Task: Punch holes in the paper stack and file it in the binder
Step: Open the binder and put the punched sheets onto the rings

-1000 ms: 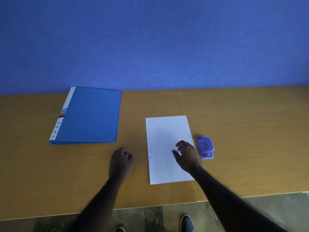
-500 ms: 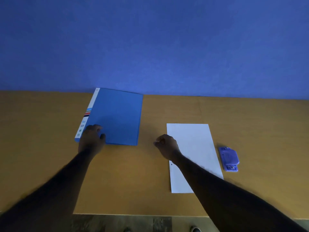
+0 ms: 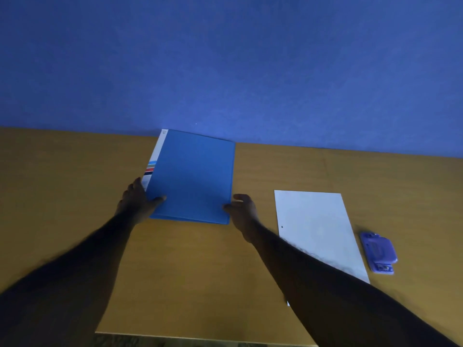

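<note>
A closed blue binder (image 3: 194, 175) with a white striped spine lies flat on the wooden table (image 3: 195, 271), near the wall. My left hand (image 3: 136, 201) grips its near left corner, thumb on the cover. My right hand (image 3: 241, 210) touches its near right corner with fingers spread. To the right lies the white paper stack (image 3: 315, 226), with one punched hole visible by its left edge; my right forearm covers its near left part. The purple hole punch (image 3: 378, 251) sits just right of the paper.
A blue wall (image 3: 225, 71) rises right behind the table. The table's front edge (image 3: 200, 338) runs along the bottom of the view, with floor below it.
Both hands left the paper area and went to the binder. The left hand now grips its near left corner and the right hand has reached its near right corner. The view shifted left.
</note>
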Demonstrator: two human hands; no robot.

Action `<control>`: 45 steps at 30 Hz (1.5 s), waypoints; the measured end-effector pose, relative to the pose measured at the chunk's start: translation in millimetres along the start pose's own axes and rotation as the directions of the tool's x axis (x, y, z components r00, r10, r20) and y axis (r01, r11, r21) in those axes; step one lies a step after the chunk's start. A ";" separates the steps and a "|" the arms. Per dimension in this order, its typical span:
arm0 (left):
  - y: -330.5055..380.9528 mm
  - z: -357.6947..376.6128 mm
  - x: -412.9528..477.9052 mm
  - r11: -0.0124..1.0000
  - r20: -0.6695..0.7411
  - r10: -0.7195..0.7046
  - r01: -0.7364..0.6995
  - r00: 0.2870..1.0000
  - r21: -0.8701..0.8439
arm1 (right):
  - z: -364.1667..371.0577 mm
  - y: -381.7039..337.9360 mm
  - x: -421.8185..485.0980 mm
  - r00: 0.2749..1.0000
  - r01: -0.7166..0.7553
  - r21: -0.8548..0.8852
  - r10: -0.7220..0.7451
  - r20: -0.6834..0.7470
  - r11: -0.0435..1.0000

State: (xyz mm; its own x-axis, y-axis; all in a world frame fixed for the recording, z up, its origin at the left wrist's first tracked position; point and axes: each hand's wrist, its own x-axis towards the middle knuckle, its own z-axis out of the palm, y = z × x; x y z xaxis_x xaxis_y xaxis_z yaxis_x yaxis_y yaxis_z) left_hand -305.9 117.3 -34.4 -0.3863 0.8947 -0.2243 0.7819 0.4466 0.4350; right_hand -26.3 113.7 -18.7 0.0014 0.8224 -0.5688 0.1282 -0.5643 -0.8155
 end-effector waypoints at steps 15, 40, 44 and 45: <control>1.9 6.1 -20.3 0.959 -0.036 0.115 -0.120 0.993 -0.256 | -9.7 5.8 5.2 0.999 -0.034 0.018 0.034 -0.013 0.999; 6.1 61.4 -173.7 0.943 -0.032 0.204 -0.205 0.979 -0.264 | -87.3 89.3 -91.8 0.981 0.146 -0.473 -0.190 -0.047 0.869; 9.2 57.9 -180.3 0.933 -0.030 0.361 -0.361 0.932 0.007 | -84.3 92.3 -95.3 0.980 0.149 -0.522 -0.195 -0.035 0.840; 9.9 57.1 -183.2 0.914 -0.034 0.403 -0.400 0.915 0.071 | -84.8 94.7 -96.7 0.977 0.162 -0.575 -0.211 -0.020 0.802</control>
State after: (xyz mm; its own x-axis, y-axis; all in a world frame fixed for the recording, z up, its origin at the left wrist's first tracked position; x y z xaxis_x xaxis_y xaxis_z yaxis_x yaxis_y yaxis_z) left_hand -199.5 -42.7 -38.8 -0.0550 0.9985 -0.0003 0.9035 0.0499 0.4256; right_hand 69.8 -13.2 -31.9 -0.0063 0.9242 -0.3818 0.6737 -0.2783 -0.6846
